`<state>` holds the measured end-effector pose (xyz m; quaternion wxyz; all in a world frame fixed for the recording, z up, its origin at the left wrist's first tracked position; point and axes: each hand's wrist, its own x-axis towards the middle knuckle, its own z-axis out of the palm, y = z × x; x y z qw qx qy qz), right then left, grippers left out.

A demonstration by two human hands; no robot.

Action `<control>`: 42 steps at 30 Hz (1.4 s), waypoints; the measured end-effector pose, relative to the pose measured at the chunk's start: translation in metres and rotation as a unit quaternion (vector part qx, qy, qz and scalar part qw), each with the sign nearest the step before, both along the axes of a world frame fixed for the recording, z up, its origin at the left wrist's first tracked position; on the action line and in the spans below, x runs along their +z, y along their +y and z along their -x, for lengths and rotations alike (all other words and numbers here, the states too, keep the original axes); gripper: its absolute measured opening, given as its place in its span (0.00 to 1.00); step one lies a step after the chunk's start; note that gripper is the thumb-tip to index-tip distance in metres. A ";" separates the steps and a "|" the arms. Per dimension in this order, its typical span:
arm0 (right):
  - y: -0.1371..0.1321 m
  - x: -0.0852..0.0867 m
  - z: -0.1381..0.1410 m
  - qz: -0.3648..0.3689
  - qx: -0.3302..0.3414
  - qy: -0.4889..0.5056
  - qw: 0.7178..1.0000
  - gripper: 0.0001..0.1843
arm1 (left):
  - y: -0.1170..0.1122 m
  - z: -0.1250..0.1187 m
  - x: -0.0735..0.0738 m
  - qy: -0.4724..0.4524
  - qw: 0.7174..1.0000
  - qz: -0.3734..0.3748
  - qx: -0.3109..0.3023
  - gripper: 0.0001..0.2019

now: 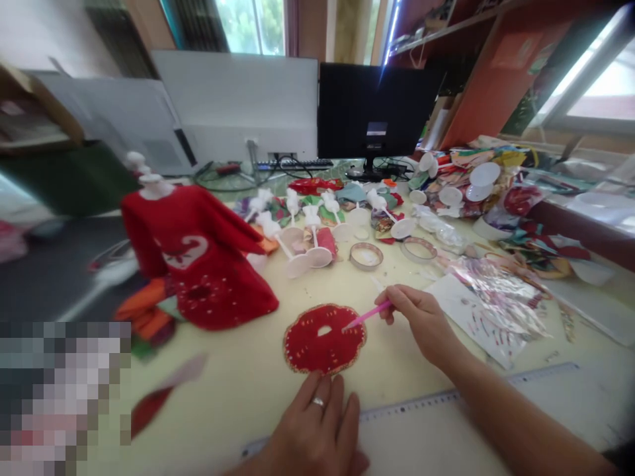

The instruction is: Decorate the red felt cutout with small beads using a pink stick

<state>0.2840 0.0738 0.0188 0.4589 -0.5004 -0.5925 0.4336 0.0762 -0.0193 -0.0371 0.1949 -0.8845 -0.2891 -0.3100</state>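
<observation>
A round red felt piece with a gold edge and a small hole in its middle lies flat on the pale yellow table. My right hand pinches a thin pink stick whose tip touches the felt just right of the hole. My left hand lies flat on the table with fingers stretched out, a ring on one finger, its fingertips at the felt's near edge.
A small mannequin in a red dress stands at the left. Several white doll stands and fabric scraps lie behind, with two tape rings. Clear plastic packets sit right, a ruler near me, a black monitor at the back.
</observation>
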 end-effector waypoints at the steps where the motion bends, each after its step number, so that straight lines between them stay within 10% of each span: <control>1: -0.002 0.000 0.003 0.004 0.014 -0.005 1.000 0.19 | -0.001 0.000 -0.001 0.008 1.000 0.005 0.003 0.16; 18: -0.014 -0.010 0.022 0.045 0.126 -0.047 0.990 0.20 | -0.003 0.001 -0.001 0.033 0.998 0.044 0.008 0.17; 42: -0.013 -0.010 0.019 0.021 0.110 -0.071 0.991 0.20 | -0.004 0.001 0.005 0.032 0.998 0.058 0.008 0.16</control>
